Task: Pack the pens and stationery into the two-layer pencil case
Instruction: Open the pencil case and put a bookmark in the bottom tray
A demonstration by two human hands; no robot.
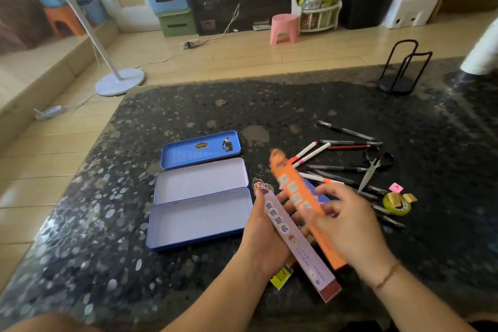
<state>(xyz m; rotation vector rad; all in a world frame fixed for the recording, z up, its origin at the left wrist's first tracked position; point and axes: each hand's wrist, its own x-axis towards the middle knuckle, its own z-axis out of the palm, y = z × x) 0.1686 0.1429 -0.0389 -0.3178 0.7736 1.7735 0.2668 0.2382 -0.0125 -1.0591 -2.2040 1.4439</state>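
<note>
A black wire stand sits on the speckled table; a pink stool beyond.

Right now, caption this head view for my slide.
Both hands hold long paper strips beside an open, empty pencil case.

Orange bookmark motion-blurred, print unreadable; pens partly hidden behind the right hand; yellow card mostly covered.

Speckled table: pencil case, pens, scissors.
</note>
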